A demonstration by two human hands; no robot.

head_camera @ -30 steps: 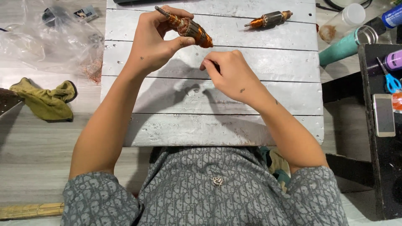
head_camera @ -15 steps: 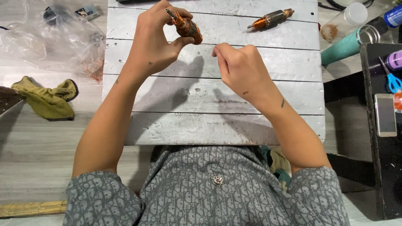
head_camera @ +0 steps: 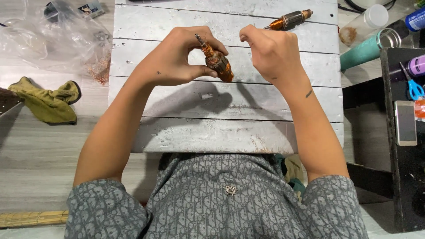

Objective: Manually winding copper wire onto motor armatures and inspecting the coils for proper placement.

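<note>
Whitewashed plank bench [head_camera: 177, 132] under both arms. Left hand [head_camera: 177, 62] raised above planks, grip closed on copper-wound motor armature [head_camera: 217, 64], shaft tip pointing up-left. Right hand [head_camera: 272, 51] just beside armature, fingers pinched together; contents too small to tell. Second armature [head_camera: 290, 20] lying at far edge. Olive rag [head_camera: 46, 102], clear plastic bag [head_camera: 48, 37] at left.

Small repair workshop, makeshift. I work at rough whitewashed plank board [head_camera: 230, 115] laid over grey wood-look floor [head_camera: 40, 163]. Spare copper-wound motor armature [head_camera: 288, 20] at far edge. Loose copper wire scraps [head_camera: 102, 71] by crumpled plastic bag [head_camera: 53, 40], far left. Olive rag [head_camera: 46, 102] left. Scissors [head_camera: 414, 86], phone [head_camera: 405, 122] on black bench [head_camera: 407, 177], right.
</note>
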